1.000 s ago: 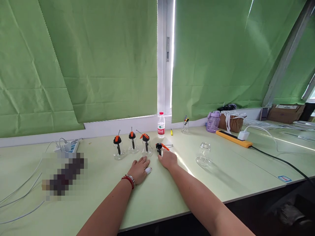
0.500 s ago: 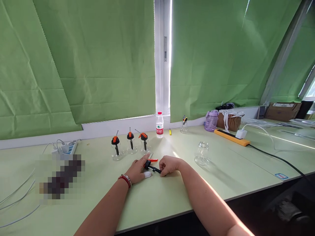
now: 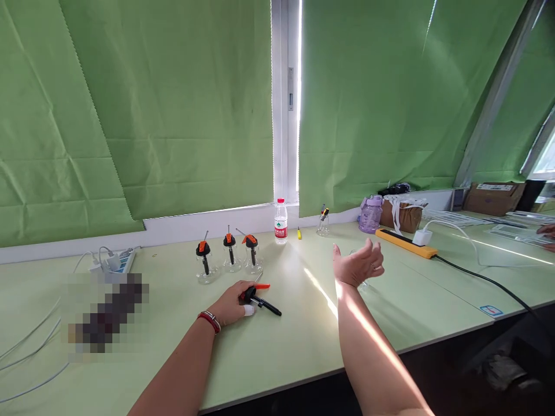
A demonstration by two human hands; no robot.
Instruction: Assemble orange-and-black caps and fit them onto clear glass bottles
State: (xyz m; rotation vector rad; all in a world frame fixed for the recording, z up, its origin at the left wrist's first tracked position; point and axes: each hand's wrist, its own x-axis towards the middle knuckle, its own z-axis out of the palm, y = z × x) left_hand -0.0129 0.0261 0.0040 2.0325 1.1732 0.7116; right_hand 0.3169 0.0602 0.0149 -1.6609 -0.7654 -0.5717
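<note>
My left hand (image 3: 232, 305) rests on the green table (image 3: 281, 341) with its fingers closed round the black cap of a pump head (image 3: 260, 297) that has an orange lever and a black tube. My right hand (image 3: 358, 264) is raised above the table with fingers spread, holding nothing, in front of an empty clear glass jar (image 3: 363, 282) which it mostly hides. Behind my left hand stand three small glass jars with black and orange pump heads (image 3: 228, 254).
A water bottle (image 3: 280, 222) stands by the window ledge. A purple jug (image 3: 370, 214), a brown bag (image 3: 401, 212) and an orange power strip (image 3: 405, 241) lie at the back right. A white power strip with cables (image 3: 113, 263) sits at the left. Another person's hand (image 3: 547, 233) shows far right.
My right hand let go of the pump head and rose to the right, over the empty jar. My left hand kept the pump head and drew it slightly nearer.
</note>
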